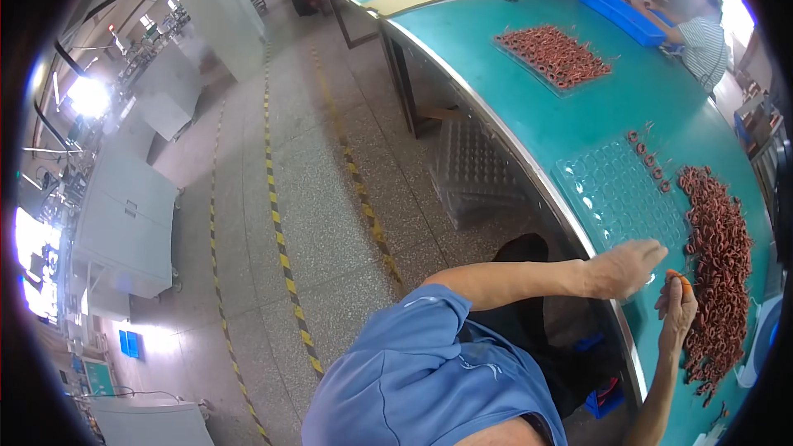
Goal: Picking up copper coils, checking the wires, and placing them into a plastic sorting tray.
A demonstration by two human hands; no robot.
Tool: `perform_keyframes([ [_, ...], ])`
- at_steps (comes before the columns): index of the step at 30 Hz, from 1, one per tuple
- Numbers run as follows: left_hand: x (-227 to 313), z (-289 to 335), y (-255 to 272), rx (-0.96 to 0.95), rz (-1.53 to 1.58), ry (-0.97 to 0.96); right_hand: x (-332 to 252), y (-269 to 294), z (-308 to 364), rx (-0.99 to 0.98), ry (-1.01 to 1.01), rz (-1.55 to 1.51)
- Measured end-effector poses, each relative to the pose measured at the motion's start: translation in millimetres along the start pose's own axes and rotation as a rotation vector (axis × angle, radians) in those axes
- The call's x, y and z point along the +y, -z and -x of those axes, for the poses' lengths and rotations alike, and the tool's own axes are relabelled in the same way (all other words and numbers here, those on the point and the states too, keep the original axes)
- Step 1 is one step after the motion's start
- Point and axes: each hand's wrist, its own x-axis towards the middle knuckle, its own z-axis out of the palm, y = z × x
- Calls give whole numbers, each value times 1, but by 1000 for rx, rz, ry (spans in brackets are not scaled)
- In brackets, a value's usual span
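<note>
My left hand (625,269) is over the near edge of a clear plastic tray (607,186) with round pockets, its fingers stretched toward my right hand. Nothing shows in it. My right hand (677,314) is closed in a pinch just beside it, with orange at the fingertips; what it holds is hidden. To the right of both hands lies a long heap of small copper-coloured ring coils (717,272) with wire ends. A short row of the same ring coils (649,160) runs along the tray's far right side.
Farther along the green table (462,41) sits another tray full of ring coils (555,56). A blue bin (621,16) stands near a seated person in a striped top (702,41). Stacked clear trays (479,169) are under the table. White cabinets (124,206) line the left side.
</note>
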Motion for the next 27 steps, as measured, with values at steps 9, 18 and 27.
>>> perform_keyframes([
  [9,13,5,-19,52,64,-197,-17,-41,25,54,26,19],
  [18,22,-5,12,-137,698,331,-38,-50,24,439,308,-12],
  [27,41,-12,14,-301,878,330,-50,-37,42,218,57,-158],
])
